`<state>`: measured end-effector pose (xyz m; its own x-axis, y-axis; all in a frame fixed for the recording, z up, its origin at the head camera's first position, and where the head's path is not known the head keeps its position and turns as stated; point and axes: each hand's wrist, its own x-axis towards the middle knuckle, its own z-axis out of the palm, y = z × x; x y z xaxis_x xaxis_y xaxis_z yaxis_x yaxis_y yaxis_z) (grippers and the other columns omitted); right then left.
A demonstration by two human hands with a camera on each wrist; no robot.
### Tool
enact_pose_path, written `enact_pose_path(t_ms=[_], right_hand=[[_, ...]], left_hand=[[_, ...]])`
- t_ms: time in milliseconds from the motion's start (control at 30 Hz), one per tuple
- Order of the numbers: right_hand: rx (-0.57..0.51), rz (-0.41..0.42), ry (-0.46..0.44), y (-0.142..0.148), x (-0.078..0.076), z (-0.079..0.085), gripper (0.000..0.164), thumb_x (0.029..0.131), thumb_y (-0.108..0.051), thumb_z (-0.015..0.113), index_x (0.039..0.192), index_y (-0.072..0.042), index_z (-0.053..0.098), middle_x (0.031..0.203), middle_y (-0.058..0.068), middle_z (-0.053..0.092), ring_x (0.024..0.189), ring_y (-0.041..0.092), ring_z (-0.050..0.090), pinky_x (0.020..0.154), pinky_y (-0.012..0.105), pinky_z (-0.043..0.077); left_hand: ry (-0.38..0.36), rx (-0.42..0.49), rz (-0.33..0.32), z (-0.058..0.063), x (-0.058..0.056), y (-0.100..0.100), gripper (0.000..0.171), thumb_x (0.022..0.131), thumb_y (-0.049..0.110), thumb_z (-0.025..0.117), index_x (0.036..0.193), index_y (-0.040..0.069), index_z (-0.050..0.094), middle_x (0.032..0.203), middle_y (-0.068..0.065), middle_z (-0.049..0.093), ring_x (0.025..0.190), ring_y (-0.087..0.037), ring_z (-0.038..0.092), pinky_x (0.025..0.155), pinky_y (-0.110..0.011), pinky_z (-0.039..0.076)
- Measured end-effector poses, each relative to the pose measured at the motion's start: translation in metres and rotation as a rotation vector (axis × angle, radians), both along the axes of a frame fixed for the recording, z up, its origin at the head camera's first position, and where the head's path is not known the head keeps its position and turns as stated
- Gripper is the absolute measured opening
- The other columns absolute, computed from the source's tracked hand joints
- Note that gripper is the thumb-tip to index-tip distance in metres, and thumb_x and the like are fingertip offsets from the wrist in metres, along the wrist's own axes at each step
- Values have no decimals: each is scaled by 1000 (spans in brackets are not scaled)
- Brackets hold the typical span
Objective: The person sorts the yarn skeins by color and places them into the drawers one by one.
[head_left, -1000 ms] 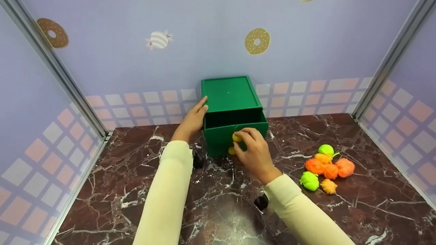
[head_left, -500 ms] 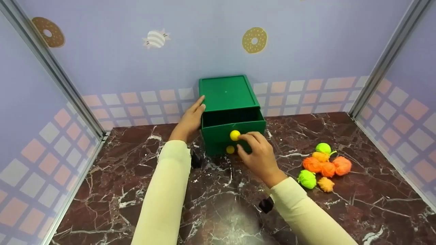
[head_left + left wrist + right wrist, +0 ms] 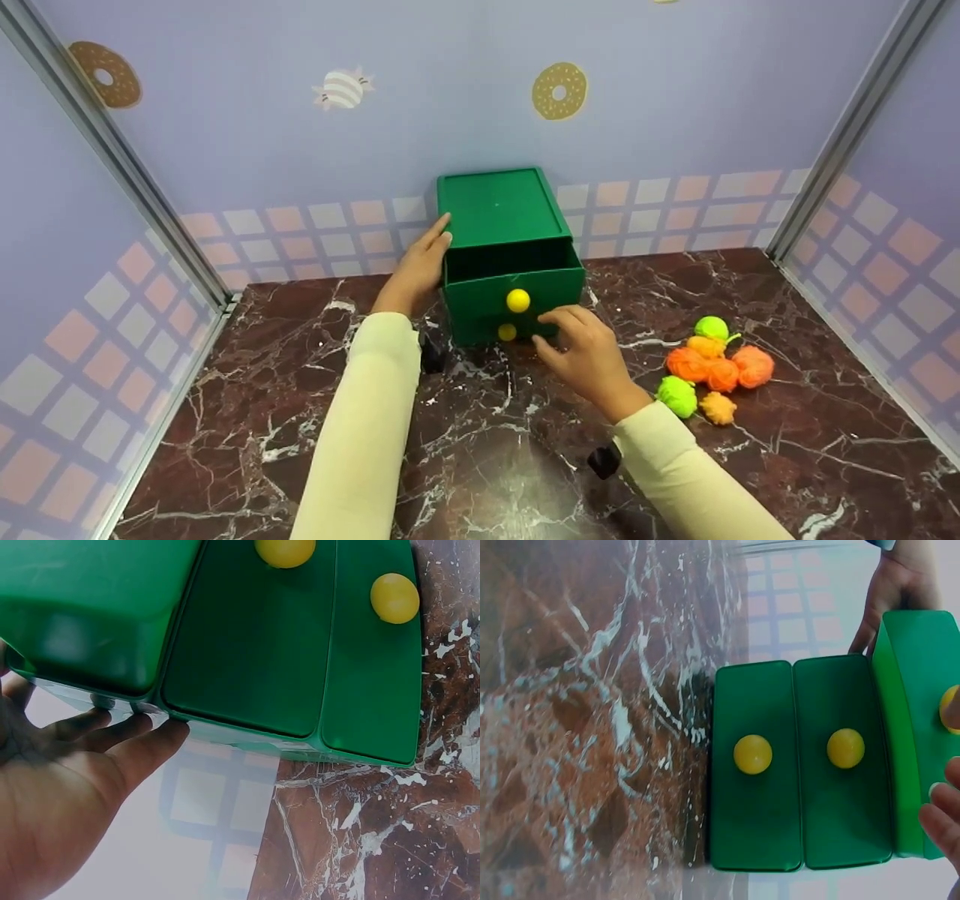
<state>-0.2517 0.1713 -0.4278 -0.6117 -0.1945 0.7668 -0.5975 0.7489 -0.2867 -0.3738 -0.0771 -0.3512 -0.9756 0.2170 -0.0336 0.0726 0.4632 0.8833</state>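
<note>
A small green drawer cabinet with round yellow knobs stands against the back wall. Its top drawer is pulled partway out, and the dark inside shows. My left hand rests along the cabinet's left side, its extended fingertips touching that side in the left wrist view. To the right of the top drawer's knob is my right hand, apart from it in the head view, with loosely bent fingers and nothing held. Two lower drawers, pushed in, show in the right wrist view with their knobs.
Several small yarn balls in orange and green lie grouped on the dark red marbled tabletop, right of the cabinet. Patterned lilac panels with metal corner posts enclose the back and both sides.
My right hand has let go of the top drawer's knob and moved right and toward me. The left hand stays on the cabinet's side, and the drawer stays out.
</note>
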Motion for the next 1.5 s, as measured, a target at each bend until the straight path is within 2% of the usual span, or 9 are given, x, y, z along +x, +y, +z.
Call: enact_pose_path(t_ms=[133,267,333,500,800,1067,1333,1500], right_hand=[[11,-2,-44,7,2,-3,23,79,-18,80,99,-11,71,99,4,67,85,18,63,77,35,55],[15,-9,-73,16,3,-6,25,77,-18,81,99,-11,71,100,5,68,93,21,65,83,38,55],[14,-11,-88,20,4,-8,25,77,-17,81,98,-10,71,99,5,68,91,21,65,81,38,55],[21,-22,-138,31,5,-12,23,77,-19,81,96,-9,71,96,3,69,84,19,64,73,37,54],[30,-51,-197,44,8,-19,24,75,-15,81,97,-9,72,95,5,69,83,21,64,74,40,54],[35,-78,-243,51,9,-23,25,75,-13,80,98,-11,71,94,6,68,77,22,62,68,38,52],[37,-102,-285,61,7,-23,29,72,-12,80,99,-7,71,93,9,67,77,23,61,70,41,51],[54,-106,-372,69,9,-19,32,74,-14,78,104,-8,70,101,11,67,83,27,62,75,45,51]], left_hand=[[-14,14,-9,-1,1,0,49,104,51,31,151,51,16,163,4,17,150,-28,16,119,-55,17],[18,-24,-17,-1,1,1,49,104,52,30,151,50,16,163,4,19,150,-29,19,119,-55,17],[29,-42,-25,-1,1,1,50,104,53,29,151,50,15,163,5,18,150,-29,19,119,-55,16],[15,-21,-25,-3,2,0,50,103,53,29,151,51,15,163,5,18,150,-28,17,119,-55,16],[-1,30,-9,-7,4,-1,49,103,52,31,150,52,18,162,7,18,150,-26,17,120,-54,16],[-2,1,-14,-5,4,-5,49,104,52,29,151,51,16,163,7,17,151,-26,16,120,-54,15],[-42,84,-27,0,3,-2,49,103,51,32,150,53,17,164,8,13,151,-27,13,119,-55,17],[-52,106,-15,-1,3,-1,48,104,50,32,150,53,18,163,8,13,151,-27,13,119,-55,19]])
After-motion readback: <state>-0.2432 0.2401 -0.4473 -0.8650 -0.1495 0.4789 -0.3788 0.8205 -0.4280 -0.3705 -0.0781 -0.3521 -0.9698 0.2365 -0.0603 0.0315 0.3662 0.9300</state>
